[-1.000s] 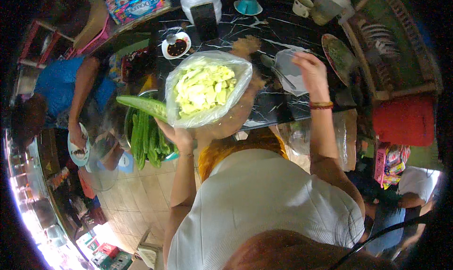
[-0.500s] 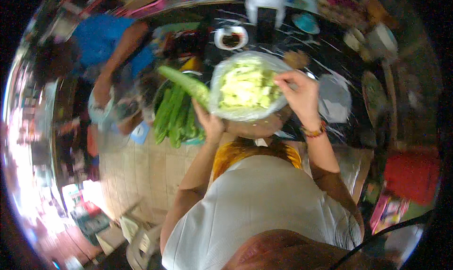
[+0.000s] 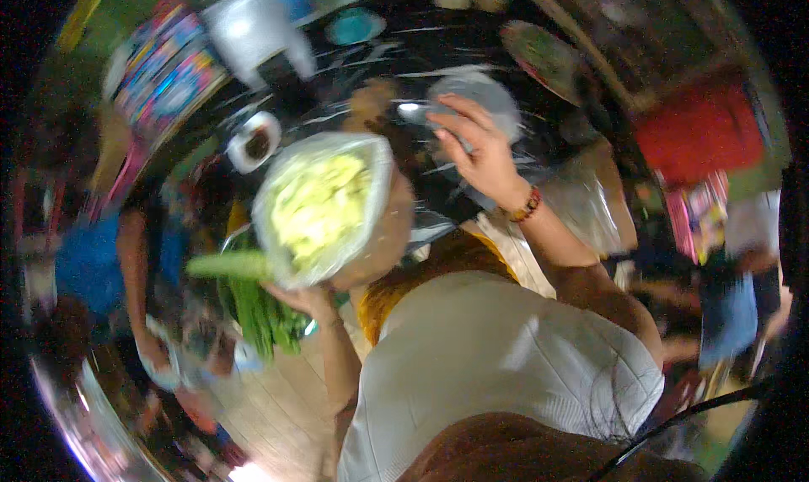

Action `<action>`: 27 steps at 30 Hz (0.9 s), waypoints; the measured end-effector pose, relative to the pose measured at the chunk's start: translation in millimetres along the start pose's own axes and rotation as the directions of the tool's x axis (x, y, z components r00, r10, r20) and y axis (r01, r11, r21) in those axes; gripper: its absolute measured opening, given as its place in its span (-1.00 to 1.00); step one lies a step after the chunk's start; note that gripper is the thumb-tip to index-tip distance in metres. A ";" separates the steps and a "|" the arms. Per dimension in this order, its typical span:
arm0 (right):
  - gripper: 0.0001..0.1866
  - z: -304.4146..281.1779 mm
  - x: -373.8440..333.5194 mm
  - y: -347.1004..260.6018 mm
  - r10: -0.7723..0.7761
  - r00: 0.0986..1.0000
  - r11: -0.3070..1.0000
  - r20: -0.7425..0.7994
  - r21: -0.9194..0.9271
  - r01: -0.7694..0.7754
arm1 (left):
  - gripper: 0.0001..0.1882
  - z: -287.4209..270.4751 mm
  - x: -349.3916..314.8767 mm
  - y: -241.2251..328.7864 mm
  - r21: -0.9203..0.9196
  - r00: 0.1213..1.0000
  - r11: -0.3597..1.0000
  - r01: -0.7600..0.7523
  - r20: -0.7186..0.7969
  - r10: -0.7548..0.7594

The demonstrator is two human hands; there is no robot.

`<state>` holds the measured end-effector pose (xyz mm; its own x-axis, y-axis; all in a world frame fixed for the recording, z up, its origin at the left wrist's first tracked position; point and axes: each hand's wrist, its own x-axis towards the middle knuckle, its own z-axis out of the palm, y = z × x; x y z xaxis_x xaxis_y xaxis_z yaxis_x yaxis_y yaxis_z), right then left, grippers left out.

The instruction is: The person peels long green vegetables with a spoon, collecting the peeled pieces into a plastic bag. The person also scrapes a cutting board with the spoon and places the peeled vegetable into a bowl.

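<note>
A clear plastic bag (image 3: 383,157), spread open like a bowl, holds pale green chopped vegetable pieces (image 3: 324,208). It sits over a round brown wooden board (image 3: 396,229) in front of me. My left hand (image 3: 308,301) is at the bag's lower left edge, closed on a long light-green cucumber (image 3: 223,265) that points left. The bag hides some of its fingers. Raised to the right of the bag, my right hand (image 3: 476,149) has its fingers apart and nothing in them. Beyond it lies a round greyish translucent item (image 3: 493,94), blurred.
Whole green cucumbers (image 3: 261,313) fill a container at the left. A white dish of dark sauce (image 3: 253,142), a teal dish (image 3: 356,27) and a white stool-like object (image 3: 253,27) are on the black marbled table (image 3: 404,52). Another person's arm (image 3: 135,271) is at far left.
The view has turned rightward, so the bag and cucumbers appear farther left. My right hand has left the chopped pieces, its fingers now spread. My left hand stays on the cucumber.
</note>
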<state>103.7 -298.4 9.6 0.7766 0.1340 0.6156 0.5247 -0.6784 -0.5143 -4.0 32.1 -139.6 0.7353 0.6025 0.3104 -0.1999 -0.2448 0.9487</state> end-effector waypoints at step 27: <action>-0.17 -31.7 -123.3 133.3 0.642 0.751 0.566 0.153 -0.755 -0.330 | -0.33 24.4 8.1 42.8 -0.188 0.949 0.948 0.255 -0.139 -0.283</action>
<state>66.8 -428.2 -115.9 0.9735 -0.2249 0.0409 -0.2231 -0.9738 -0.0432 9.2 8.0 -98.0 0.6643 0.7467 0.0343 -0.1234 0.0644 0.9903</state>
